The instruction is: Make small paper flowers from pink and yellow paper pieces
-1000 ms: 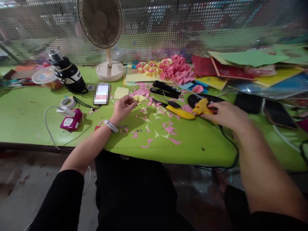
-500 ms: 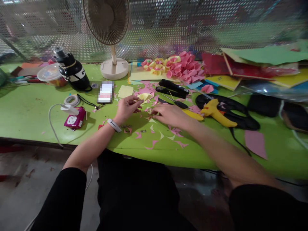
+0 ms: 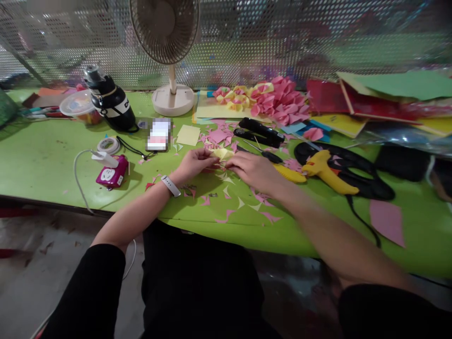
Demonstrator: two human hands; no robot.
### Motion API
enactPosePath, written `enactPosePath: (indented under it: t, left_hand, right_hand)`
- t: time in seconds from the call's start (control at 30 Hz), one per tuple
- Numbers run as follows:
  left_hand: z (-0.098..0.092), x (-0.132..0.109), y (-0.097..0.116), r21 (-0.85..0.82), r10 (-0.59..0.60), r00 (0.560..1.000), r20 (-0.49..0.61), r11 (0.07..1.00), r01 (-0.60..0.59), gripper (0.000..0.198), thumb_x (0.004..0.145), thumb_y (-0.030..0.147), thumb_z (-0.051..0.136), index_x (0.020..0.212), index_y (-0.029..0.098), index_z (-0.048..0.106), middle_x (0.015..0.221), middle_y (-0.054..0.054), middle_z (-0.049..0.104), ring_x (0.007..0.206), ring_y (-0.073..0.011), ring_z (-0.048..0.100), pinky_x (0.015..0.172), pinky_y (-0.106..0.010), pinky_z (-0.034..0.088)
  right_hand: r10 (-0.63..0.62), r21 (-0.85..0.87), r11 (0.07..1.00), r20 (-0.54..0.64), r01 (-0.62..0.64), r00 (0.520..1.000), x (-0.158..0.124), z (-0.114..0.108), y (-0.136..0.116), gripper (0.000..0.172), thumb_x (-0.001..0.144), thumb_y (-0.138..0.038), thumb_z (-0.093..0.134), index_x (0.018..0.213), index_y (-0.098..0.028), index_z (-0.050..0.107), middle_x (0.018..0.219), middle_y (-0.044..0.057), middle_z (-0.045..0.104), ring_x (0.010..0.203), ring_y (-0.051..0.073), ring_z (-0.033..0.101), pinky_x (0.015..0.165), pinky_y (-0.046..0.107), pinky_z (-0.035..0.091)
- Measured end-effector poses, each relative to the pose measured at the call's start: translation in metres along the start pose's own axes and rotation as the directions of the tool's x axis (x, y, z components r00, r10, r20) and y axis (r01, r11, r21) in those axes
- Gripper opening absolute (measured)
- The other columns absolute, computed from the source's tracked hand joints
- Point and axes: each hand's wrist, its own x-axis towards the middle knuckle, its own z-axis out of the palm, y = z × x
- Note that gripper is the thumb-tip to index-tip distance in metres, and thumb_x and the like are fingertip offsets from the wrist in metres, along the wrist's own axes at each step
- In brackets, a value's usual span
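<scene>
A small yellow paper petal [image 3: 222, 153] is held between my two hands, a little above the green table. My left hand [image 3: 197, 164] pinches its left side, fingers closed, with a white band on the wrist. On the right side, the bent fingers of my right hand [image 3: 249, 168] close on the same paper; the fingertips are partly hidden. Pink and pale yellow paper scraps [image 3: 226, 190] lie around and below both hands. Behind them rest a stack of yellow paper squares [image 3: 189, 135] and a black stapler [image 3: 259, 133].
Pink and yellow paper flowers [image 3: 277, 101] are heaped at the back. A yellow glue gun [image 3: 328, 172] lies on the right, near scissors [image 3: 268, 154]. To the left stand a fan [image 3: 173, 100], a black bottle [image 3: 115, 108], a phone [image 3: 158, 135], a tape roll [image 3: 108, 146] and a magenta adapter [image 3: 112, 174].
My right hand has come leftward to the yellow paper, and both hands now meet at it. The paper sits lower, between the fingertips. The whole view has shifted slightly.
</scene>
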Motion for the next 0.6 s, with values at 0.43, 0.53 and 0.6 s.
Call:
enactPosePath:
  t: [0.43,0.53,0.6]
  left_hand:
    - [0.0011,0.0019,-0.0073,-0.176,-0.108,0.990,0.085,0.977,0.122,0.021,0.073,0.010,0.081,0.087,0.010,0.067,0.085,-0.008,0.076,0.076,-0.0133,0.074,0.085,-0.035,0.060]
    - [0.0018,0.0004,-0.0048,-0.171,-0.084,0.994,0.077,0.981,0.096,0.022,0.072,0.012,0.082,0.087,0.009,0.066,0.086,-0.007,0.075,0.078,-0.0137,0.074,0.085,-0.035,0.060]
    - [0.0026,-0.0006,-0.0032,-0.190,-0.073,0.996,0.059,0.978,0.083,0.024,0.072,0.012,0.083,0.087,0.010,0.065,0.084,-0.006,0.075,0.077,-0.0127,0.073,0.083,-0.033,0.060]
  right_hand:
    - [-0.056,0.006,0.998,-0.146,0.057,0.988,-0.0027,-0.0001,-0.0005,0.021,0.095,-0.014,0.053,0.100,-0.021,0.073,0.098,0.009,0.074,0.084,0.022,0.069,0.068,0.036,0.056]
    - [-0.031,0.017,0.999,-0.183,0.035,0.983,-0.0034,0.0015,-0.0012,0.022,0.095,-0.015,0.054,0.108,-0.020,0.071,0.103,0.011,0.073,0.086,0.023,0.069,0.067,0.036,0.056]
    - [-0.010,0.021,1.000,-0.214,0.015,0.977,-0.0043,0.0017,-0.0030,0.021,0.095,-0.018,0.055,0.110,-0.017,0.069,0.105,0.012,0.072,0.081,0.022,0.069,0.064,0.035,0.055]
